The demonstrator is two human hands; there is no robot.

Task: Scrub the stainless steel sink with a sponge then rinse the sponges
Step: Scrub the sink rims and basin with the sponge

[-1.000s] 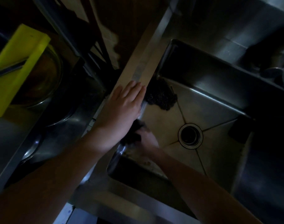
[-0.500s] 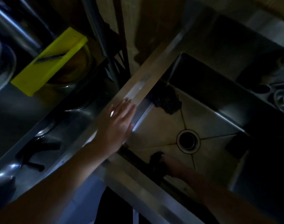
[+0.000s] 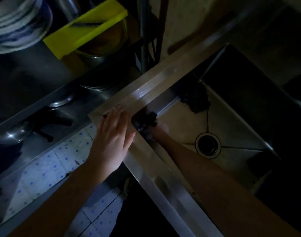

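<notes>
While I scrub: my right hand [image 3: 161,130] clenches a dark scrubbing sponge [image 3: 149,123] against the sink's [image 3: 232,120] near-left corner.
Left hand [image 3: 112,139]: flat, holding nothing, braced on the rim.
Second sponge [image 3: 196,100]: farther along the left wall, nearer my right hand.

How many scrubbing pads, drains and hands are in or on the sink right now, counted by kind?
Dark scrubbing pads: 2, one held in the right hand at the near corner, one lying loose at the far corner
Drains: 1
Hands: 2, with the left hand flat on the sink rim
Total: 5
</notes>
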